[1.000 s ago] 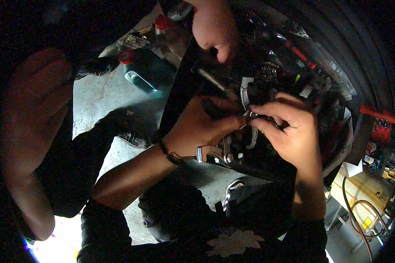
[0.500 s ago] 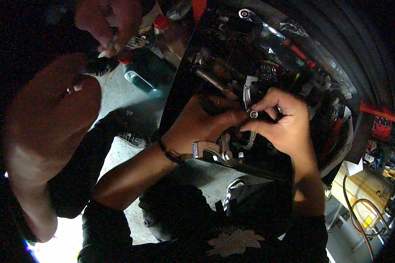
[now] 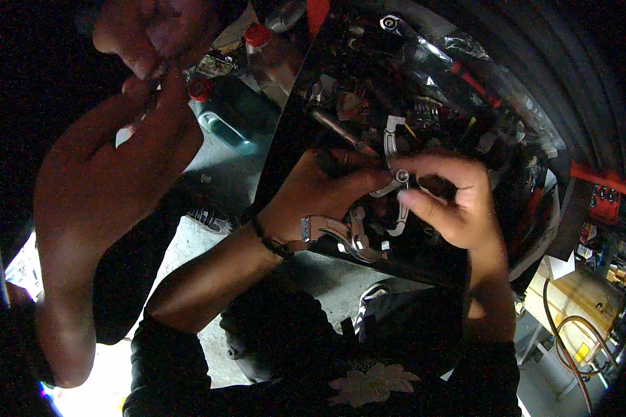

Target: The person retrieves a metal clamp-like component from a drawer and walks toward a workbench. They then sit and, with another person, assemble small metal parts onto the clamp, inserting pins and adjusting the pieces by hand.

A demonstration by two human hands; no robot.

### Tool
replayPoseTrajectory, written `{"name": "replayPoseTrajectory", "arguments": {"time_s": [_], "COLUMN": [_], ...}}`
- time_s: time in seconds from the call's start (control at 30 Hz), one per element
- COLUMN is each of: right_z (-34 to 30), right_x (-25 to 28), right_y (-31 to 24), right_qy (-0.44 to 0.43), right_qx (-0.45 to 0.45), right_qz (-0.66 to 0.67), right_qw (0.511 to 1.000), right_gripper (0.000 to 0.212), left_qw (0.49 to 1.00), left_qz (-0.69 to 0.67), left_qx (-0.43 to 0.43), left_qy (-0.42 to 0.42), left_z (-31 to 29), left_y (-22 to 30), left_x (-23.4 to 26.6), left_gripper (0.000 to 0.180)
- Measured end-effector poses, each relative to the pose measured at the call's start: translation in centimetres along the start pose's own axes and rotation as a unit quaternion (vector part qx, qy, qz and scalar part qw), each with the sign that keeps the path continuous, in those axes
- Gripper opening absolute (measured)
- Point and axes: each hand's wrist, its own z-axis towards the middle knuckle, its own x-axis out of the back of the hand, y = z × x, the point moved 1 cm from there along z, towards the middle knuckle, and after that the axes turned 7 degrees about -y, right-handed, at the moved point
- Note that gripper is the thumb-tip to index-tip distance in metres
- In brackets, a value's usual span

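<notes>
A silver claw tool with several curved metal jaws (image 3: 391,142) is between my two hands, above a dark open bin. My left hand (image 3: 327,184) pinches it near a small round fitting (image 3: 402,176), thumb and forefinger together. My right hand (image 3: 452,198) curls in from the other side, its thumb and forefinger closed at the same fitting and the jaw below it. One bent jaw (image 3: 327,226) reaches back across my left wrist, beside a dark bracelet. The grip under my fingers is partly hidden.
Tools crowd the dark bin, among them a ratchet (image 3: 389,23) and a red-handled tool (image 3: 474,83). A teal jug (image 3: 222,118) and a red-capped bottle (image 3: 257,36) stand to the left. Another person's arm (image 3: 118,174) and hands are at far left. A yellowish tank (image 3: 570,302) is right.
My right thumb and forefinger have shifted slightly around the fitting, and the tool has turned a little. The other person's arm and hands have moved at the left.
</notes>
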Motion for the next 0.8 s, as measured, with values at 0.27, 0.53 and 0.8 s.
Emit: {"name": "replayPoseTrajectory", "arguments": {"time_s": [0.27, 0.53, 0.8], "right_z": [0.4, 0.5, 0.5], "right_x": [0.0, -0.2, 0.2], "right_y": [-0.7, 1.0, 0.3], "right_qy": [0.002, 0.005, -0.028], "right_qx": [0.009, 0.033, 0.071], "right_qz": [-0.057, -0.095, -0.053], "right_qw": [0.998, 0.995, 0.996], "right_gripper": [0.016, 0.030, 0.019], "left_qw": [0.987, 0.995, 0.986], "left_qz": [0.076, 0.059, 0.154], "left_qx": [0.118, 0.067, -0.059], "left_qy": [-0.078, -0.037, -0.005], "left_z": [-0.7, -0.4, -0.4], "left_y": [-0.2, -0.5, -1.0], "left_x": [1.1, 0.4, 0.2], "left_gripper": [0.043, 0.027, 0.010]}}
